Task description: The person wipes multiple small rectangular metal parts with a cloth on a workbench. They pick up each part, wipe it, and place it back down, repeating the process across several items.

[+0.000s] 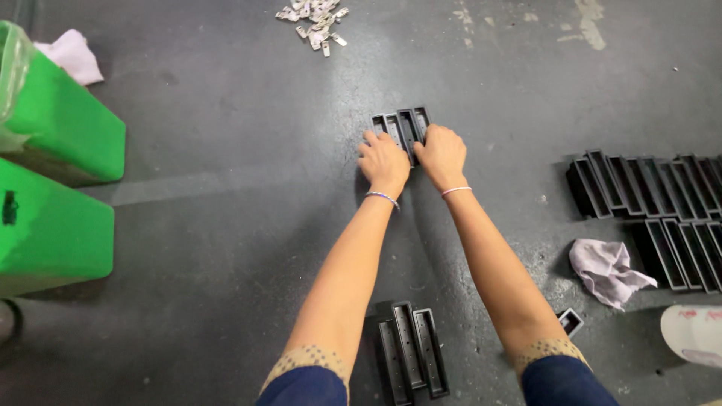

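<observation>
Both my arms stretch forward over a dark grey floor. My left hand (383, 162) and my right hand (442, 154) rest side by side on a small group of black rectangular trough-shaped parts (402, 124) lying on the floor. The fingers of both hands curl over the near ends of these parts. A thin bracelet circles each wrist. Close to my body lie three more black trough-shaped parts (412, 353), side by side.
Two green bins (56, 188) stand at the left, a white cloth (74, 54) behind them. A pile of small metal pieces (314, 19) lies at the top. Rows of black parts (654, 203), a crumpled grey rag (605, 271) and a white object (696, 332) are at the right.
</observation>
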